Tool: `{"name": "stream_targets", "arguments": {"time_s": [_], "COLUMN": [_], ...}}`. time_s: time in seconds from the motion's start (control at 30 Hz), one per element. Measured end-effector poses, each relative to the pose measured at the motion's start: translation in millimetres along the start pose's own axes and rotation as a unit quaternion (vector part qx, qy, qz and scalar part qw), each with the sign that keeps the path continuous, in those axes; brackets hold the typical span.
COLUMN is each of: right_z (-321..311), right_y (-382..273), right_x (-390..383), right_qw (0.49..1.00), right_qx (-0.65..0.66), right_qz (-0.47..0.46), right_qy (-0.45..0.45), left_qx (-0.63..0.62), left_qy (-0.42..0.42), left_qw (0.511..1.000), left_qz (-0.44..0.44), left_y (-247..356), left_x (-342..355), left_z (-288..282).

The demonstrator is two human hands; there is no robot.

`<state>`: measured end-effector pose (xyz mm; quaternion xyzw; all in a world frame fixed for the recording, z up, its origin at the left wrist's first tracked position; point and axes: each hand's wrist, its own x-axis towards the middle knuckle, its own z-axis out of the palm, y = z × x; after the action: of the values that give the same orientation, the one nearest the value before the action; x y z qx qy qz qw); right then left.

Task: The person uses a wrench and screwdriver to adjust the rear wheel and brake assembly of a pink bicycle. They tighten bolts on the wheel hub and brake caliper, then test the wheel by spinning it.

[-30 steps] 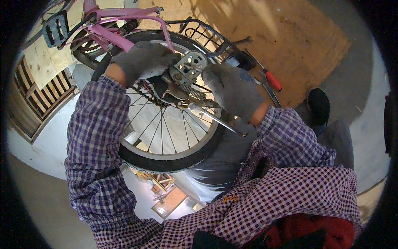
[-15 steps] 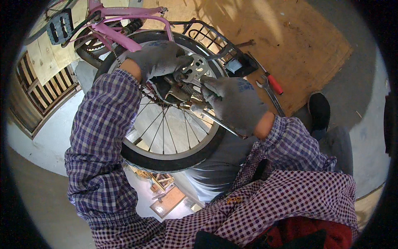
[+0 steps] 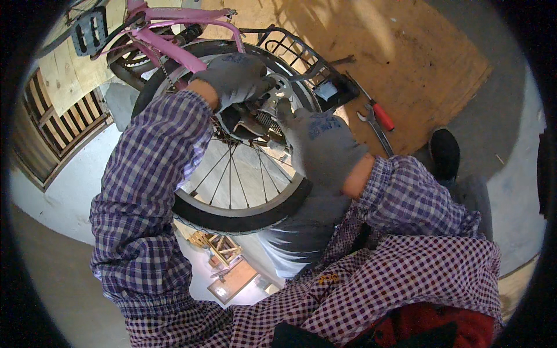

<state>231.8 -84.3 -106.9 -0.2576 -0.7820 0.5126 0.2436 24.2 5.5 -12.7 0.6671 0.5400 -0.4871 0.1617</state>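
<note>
Both my hands wear grey work gloves and meet over the hub area of a bicycle wheel (image 3: 232, 212). My left hand (image 3: 235, 81) is closed, its curled fingers at the edge of a silver metal plate with holes (image 3: 282, 89). My right hand (image 3: 322, 142) is closed, its thumb side against the lower part of that plate; what sits in its palm is hidden. Between and below the hands is a metal mechanism with a coil spring (image 3: 268, 122). Spokes fan out beneath it.
The pink bicycle frame (image 3: 174, 55) with a black pedal (image 3: 90, 33) lies at upper left. A black wire rack (image 3: 296, 49) is behind the wheel. A red-handled screwdriver (image 3: 383, 116) and an open-end wrench (image 3: 377, 132) lie on the brown board (image 3: 429, 75) at right.
My left hand has shifted slightly right, and my right hand has turned more upright. The shiny rod seen under my right hand earlier is now hidden. The wheel has moved up slightly.
</note>
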Motion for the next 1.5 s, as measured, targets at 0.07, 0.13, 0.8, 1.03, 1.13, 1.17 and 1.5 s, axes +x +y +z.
{"name": "stream_targets", "arguments": {"time_s": [0.07, 0.13, 0.8, 1.03, 1.13, 1.17, 1.5], "right_z": [-0.5, -1.8, 19.2, 23.8, 22.3, 22.3, 29.2], "right_y": [1.5, 3.5, -5.9, -8.0, -3.7, -3.6, 1.8], "right_x": [2.7, 7.1, 4.4, 7.1, 6.9, 7.1, 3.3], "right_qw": [0.999, 0.998, 0.975, 0.987, 0.987, 0.988, 0.990], "right_qx": [-0.031, -0.050, 0.081, 0.084, 0.085, 0.089, 0.105], "right_qz": [-0.042, -0.023, 0.203, 0.127, 0.111, 0.118, 0.067], "right_qy": [0.015, -0.028, 0.052, 0.058, 0.073, 0.052, 0.072], "left_qx": [-0.022, -0.001, -0.011, -0.041, -0.061, -0.064, -0.057], "left_qy": [0.009, 0.005, 0.039, 0.030, 0.063, 0.065, 0.074], "left_qw": [1.000, 0.999, 0.999, 0.999, 0.995, 0.995, 0.994], "left_qz": [-0.010, -0.038, 0.000, 0.017, 0.040, 0.043, 0.052], "left_y": [4.7, 9.7, 7.7, 5.0, 0.2, -0.7, 1.8], "left_x": [2.0, 1.7, 32.5, 19.2, 24.5, 25.0, 24.2], "left_z": [-4.6, -4.6, 21.6, 23.3, 20.9, 20.9, 26.1]}}
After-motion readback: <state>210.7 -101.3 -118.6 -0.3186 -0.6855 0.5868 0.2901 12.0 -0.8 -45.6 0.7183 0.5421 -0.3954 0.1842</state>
